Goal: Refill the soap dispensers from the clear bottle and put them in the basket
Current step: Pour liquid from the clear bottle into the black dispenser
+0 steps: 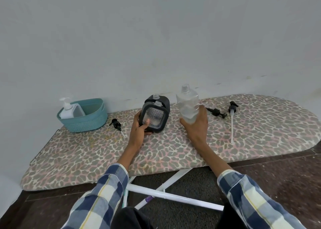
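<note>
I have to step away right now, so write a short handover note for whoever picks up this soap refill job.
Left hand grips the front black dispenser, tilted, pump off. A second open black dispenser stands right behind it.
Right hand grips the clear bottle, upright, uncapped, on the ironing board.
Done: one white dispenser sits in the basket.
Three loose pumps lie on the board: one beside the basket, two right of the bottle.
Left: pour into both black dispensers, refit pumps, put them in the basket.

Both forearms reach toward 12 o'clock; the left hand (141,124) and the right hand (197,123) each curl in a grip.
</note>
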